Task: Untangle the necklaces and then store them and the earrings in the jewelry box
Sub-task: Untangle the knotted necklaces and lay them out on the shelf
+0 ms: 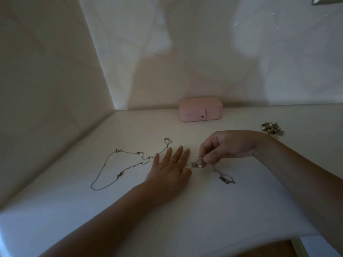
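The thin silvery necklace chains (pixel 119 174) vanish under the flat left hand (pixel 170 167). The shiny knot (pixel 198 164) pinched by the right hand (pixel 224 145) is a blur, and I can't tell its strands apart. The small heap of gold-toned earrings (pixel 272 129) is too tiny to count. A grey object (pixel 327 0) is clipped by the top edge.

Thin tangled necklaces (pixel 119 174) lie spread, earrings (pixel 272 129) heaped right, pink jewelry box (pixel 200 109) closed.

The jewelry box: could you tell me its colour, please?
The jewelry box is pale pink; the head view shows it.
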A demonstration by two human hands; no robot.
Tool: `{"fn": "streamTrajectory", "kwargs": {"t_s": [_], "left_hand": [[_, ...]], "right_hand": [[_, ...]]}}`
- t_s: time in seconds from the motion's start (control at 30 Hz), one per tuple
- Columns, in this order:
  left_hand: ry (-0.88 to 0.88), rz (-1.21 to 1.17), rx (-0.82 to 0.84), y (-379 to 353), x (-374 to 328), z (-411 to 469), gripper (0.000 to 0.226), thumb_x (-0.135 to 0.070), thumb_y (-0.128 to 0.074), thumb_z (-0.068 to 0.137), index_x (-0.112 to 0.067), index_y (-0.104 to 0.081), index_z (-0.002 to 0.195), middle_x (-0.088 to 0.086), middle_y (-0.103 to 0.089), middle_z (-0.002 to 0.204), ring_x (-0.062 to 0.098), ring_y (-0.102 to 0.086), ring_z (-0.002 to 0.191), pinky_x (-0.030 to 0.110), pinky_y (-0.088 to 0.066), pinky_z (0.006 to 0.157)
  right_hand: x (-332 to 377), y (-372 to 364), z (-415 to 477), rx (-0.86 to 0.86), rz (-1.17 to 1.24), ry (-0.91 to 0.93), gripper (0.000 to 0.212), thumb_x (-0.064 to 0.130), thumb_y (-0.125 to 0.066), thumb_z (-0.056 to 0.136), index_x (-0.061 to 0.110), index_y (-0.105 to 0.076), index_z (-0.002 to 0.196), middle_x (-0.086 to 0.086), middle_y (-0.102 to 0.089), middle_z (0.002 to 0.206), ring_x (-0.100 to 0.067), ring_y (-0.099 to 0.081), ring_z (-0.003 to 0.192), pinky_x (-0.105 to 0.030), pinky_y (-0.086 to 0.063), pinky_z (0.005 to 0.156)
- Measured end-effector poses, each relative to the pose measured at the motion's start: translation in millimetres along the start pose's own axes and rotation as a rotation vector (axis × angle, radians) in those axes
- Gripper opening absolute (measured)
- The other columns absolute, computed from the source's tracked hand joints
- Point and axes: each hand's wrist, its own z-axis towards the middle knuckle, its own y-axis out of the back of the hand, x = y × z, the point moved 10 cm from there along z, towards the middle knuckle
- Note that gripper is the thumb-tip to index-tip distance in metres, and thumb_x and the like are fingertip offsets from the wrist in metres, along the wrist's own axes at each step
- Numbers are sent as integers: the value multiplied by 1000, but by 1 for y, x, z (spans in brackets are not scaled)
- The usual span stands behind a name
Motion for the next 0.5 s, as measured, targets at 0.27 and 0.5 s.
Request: {"fn": "streamTrajectory", "kwargs": {"t_s": [0.27,0.5], "left_hand": [[-43,-1064,-270,39,10,-13,51,-24,-50,76,-25,-60,126,-11,-66,116,2,-59,107,17,-44,92],[-18,-1242,-320,38,11,-11,15,-8,-72,81,-11,-71,95,6,-75,79,14,-70,75,23,-55,73]], "right_hand": [[4,4,3,-163,-28,-18,20,15,-53,96,11,-72,90,-1,-55,54,-5,-30,41,-18,-21,44],[21,7,4,-351,-124,53,31,30,-69,86,16,-64,59,-5,-46,59,-8,-33,50,-21,-24,51]]}}
